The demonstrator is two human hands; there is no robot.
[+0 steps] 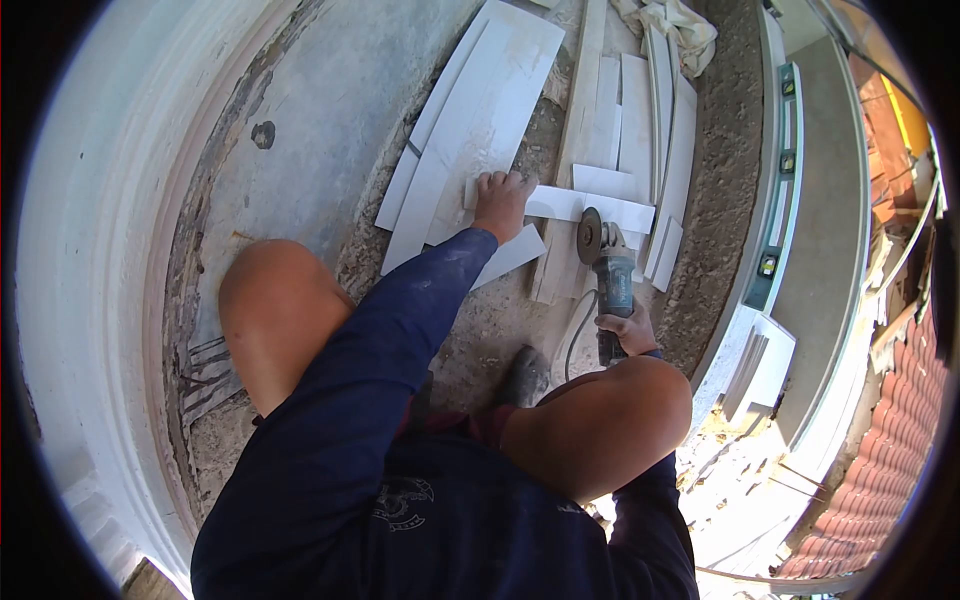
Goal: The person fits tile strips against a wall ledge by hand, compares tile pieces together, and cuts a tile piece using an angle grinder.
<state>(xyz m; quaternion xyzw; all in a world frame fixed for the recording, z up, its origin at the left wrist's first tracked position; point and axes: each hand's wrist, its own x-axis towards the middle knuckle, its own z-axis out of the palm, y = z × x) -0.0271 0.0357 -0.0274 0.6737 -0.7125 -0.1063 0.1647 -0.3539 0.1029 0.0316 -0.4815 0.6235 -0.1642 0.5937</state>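
Note:
My right hand (632, 328) is wrapped round the rear body of a blue and black angle grinder (614, 285). The grinder's disc (591, 236) stands upright at the near edge of a narrow white strip (618, 211); whether it touches the strip I cannot tell. On the left part of that strip lies my left hand (504, 204), fingers bent over it and pressed together. A long wooden board (582, 120) runs beneath the strip. Under and beyond my left hand are large white panels (490, 95).
More white strips (635, 120) lie right of the wooden board, with a crumpled cloth (680, 30) at their far end. A green level (775, 210) rests on the right ledge. The grinder's cable (575, 335) loops near my shoe (524, 376). Stacked offcuts (762, 365) are at right.

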